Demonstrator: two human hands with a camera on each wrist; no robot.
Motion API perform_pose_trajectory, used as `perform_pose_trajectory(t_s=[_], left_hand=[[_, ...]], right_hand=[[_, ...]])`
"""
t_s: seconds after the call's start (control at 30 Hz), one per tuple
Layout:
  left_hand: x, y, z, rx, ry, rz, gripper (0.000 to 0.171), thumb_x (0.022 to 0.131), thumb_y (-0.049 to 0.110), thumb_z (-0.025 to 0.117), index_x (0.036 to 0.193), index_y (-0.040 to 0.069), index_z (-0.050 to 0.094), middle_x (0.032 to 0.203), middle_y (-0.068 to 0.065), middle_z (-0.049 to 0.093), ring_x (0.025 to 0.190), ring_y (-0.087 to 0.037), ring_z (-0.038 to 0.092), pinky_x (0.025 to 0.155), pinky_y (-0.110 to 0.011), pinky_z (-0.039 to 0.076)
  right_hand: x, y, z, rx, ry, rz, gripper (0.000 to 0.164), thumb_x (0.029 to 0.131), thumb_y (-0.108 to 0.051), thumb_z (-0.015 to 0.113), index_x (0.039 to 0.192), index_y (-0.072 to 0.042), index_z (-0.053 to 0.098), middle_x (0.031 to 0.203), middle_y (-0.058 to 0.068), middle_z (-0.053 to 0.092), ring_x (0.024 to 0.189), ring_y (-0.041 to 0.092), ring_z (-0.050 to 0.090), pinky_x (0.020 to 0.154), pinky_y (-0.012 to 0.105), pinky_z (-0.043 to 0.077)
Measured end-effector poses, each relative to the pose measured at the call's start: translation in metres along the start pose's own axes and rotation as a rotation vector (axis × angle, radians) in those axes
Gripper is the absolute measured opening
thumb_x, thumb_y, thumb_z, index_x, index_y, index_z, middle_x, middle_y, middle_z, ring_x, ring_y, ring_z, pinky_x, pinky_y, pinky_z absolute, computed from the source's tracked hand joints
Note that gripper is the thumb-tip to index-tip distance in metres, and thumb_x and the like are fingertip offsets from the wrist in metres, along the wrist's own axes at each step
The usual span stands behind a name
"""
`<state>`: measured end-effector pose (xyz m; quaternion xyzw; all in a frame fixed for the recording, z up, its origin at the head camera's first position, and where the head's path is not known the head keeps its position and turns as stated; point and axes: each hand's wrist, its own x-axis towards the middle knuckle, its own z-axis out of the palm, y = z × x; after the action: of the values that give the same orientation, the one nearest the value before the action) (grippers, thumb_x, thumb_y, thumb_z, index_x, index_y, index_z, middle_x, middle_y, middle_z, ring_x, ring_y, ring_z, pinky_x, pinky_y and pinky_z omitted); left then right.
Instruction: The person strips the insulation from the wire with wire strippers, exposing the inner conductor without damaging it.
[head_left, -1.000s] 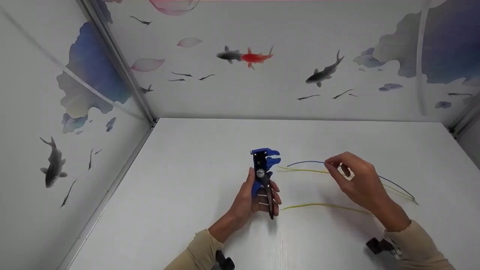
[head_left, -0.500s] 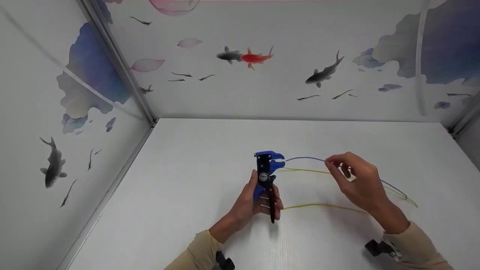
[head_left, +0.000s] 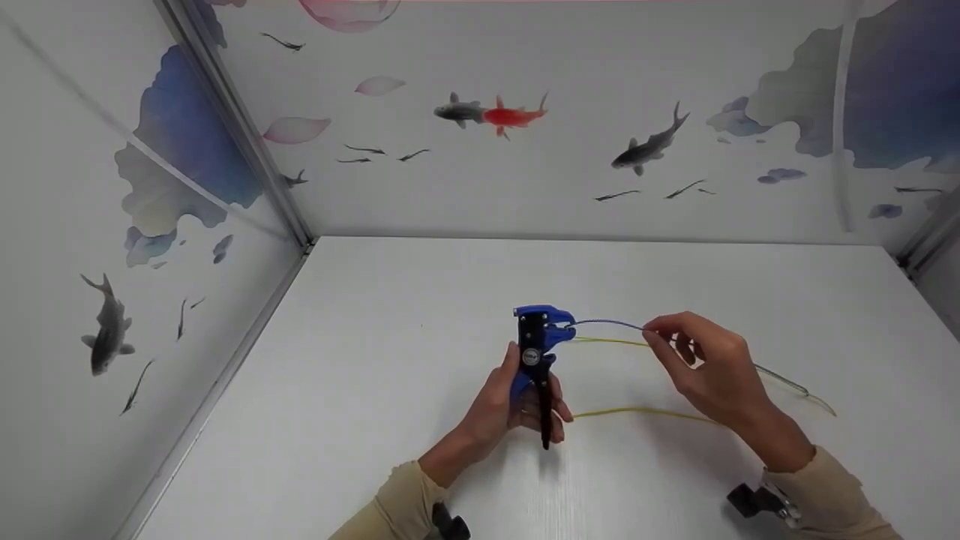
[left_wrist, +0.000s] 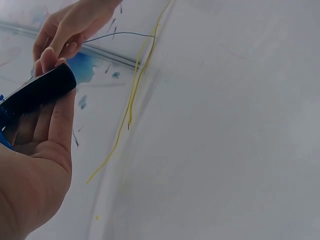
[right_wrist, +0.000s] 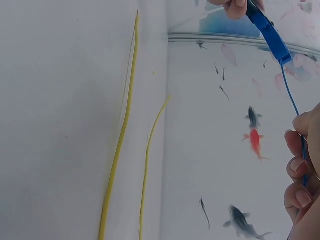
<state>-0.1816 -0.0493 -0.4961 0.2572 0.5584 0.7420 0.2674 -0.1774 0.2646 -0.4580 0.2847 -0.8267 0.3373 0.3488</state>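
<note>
A wire stripper with a blue head and a dark handle stands upright in my left hand, which grips it with the thumb on the near side and fingers behind the handle. Between thumb and fingertips my right hand pinches a thin blue wire. The wire's left end reaches into the mouth of the stripper's blue head, as the right wrist view also shows on the wire. In the left wrist view the black handle lies across the fingers, and most of the head is out of frame.
Two yellow wires lie on the white table: a nearer one and a farther one, partly hidden by the right hand. A tiny yellow bit sits apart. Printed white walls stand behind and at left.
My left hand has shifted the wire stripper slightly right and nearer me. The blue wire's end, apart from the head a second ago, is now inside its mouth. My right hand has edged left.
</note>
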Motion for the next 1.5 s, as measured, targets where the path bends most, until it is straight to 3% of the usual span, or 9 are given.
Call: perform_pose_trajectory(t_s=[0.53, 0.83, 1.1, 1.33, 1.5], left_hand=[[0.000, 0.001, -0.001, 0.071, 0.037, 0.047, 0.085, 0.115, 0.063, 0.010, 0.108, -0.004, 0.061, 0.084, -0.003, 0.069, 0.069, -0.016, 0.073, 0.071, -0.036, 0.067], [-0.001, 0.001, -0.003, 0.081, 0.065, 0.064, 0.080, 0.114, 0.064, 0.009, 0.099, 0.004, 0.060, 0.078, -0.002, 0.062, 0.062, -0.017, 0.064, 0.066, -0.035, 0.065], [-0.002, 0.002, -0.003, 0.080, 0.063, 0.080, 0.079, 0.114, 0.065, 0.009, 0.098, 0.006, 0.059, 0.075, -0.001, 0.061, 0.059, -0.016, 0.062, 0.065, -0.034, 0.064], [-0.001, 0.003, -0.004, 0.065, 0.066, 0.079, 0.078, 0.113, 0.065, 0.007, 0.099, 0.007, 0.058, 0.075, 0.001, 0.061, 0.059, -0.015, 0.062, 0.065, -0.035, 0.064], [-0.001, 0.002, -0.003, 0.068, 0.059, 0.080, 0.079, 0.113, 0.066, 0.008, 0.098, 0.007, 0.058, 0.073, 0.001, 0.062, 0.058, -0.015, 0.062, 0.065, -0.035, 0.064]], right_hand=[[-0.003, -0.004, 0.006, 0.123, -0.057, 0.007, 0.036, 0.084, 0.013, 0.084, 0.108, -0.014, 0.079, 0.083, -0.008, 0.070, 0.058, 0.004, 0.043, 0.051, 0.015, 0.036], [-0.004, -0.008, 0.008, 0.164, -0.117, -0.005, 0.035, 0.086, 0.013, 0.083, 0.111, -0.012, 0.078, 0.082, -0.011, 0.071, 0.057, 0.001, 0.040, 0.049, 0.013, 0.035], [-0.005, -0.010, 0.011, 0.179, -0.121, -0.009, 0.037, 0.086, 0.014, 0.082, 0.109, -0.015, 0.078, 0.083, -0.011, 0.071, 0.056, 0.003, 0.040, 0.049, 0.014, 0.033], [-0.006, -0.014, 0.014, 0.130, -0.040, -0.001, 0.037, 0.080, 0.018, 0.083, 0.106, -0.008, 0.076, 0.077, -0.005, 0.067, 0.056, 0.007, 0.040, 0.049, 0.017, 0.033], [-0.007, -0.014, 0.015, 0.152, 0.002, -0.008, 0.041, 0.077, 0.023, 0.081, 0.105, -0.006, 0.076, 0.072, -0.004, 0.060, 0.055, 0.005, 0.039, 0.048, 0.018, 0.033]])
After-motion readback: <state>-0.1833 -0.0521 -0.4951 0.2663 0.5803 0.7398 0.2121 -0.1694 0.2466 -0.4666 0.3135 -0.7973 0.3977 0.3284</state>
